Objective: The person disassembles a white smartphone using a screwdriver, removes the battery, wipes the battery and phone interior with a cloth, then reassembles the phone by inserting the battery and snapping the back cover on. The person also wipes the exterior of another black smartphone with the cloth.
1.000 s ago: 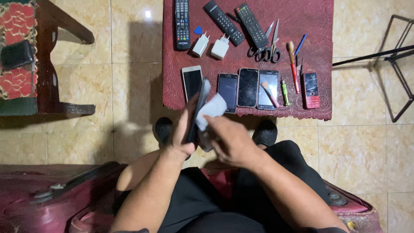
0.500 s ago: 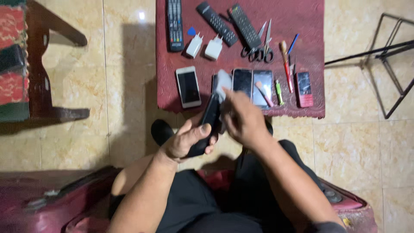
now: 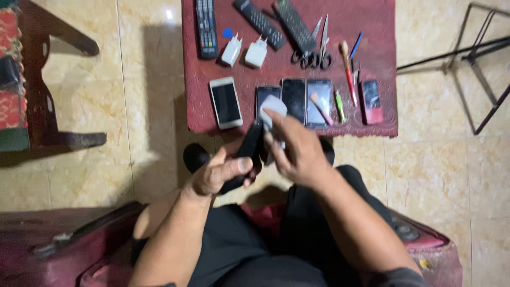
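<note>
My left hand (image 3: 220, 172) grips a black phone (image 3: 245, 154) held edge-up above my lap. My right hand (image 3: 297, 149) presses a pale grey cloth (image 3: 273, 108) against the phone's upper face. Both hands hover just in front of the near edge of a low table covered with a dark red cloth (image 3: 382, 32). A row of phones lies on it: a white one (image 3: 226, 102), three dark ones (image 3: 294, 98) and a small red one (image 3: 370, 101).
On the table's far half lie three remote controls (image 3: 206, 26), two white chargers (image 3: 244, 53), scissors (image 3: 313, 50), pens and small tools (image 3: 348, 69). A wooden chair (image 3: 32, 95) stands left, a black metal stand (image 3: 478, 69) right. My feet rest on the tiled floor under the table edge.
The view has shifted so the table sits lower and closer. My hands moved forward toward the table edge, the right hand sliding the cloth up the phone.
</note>
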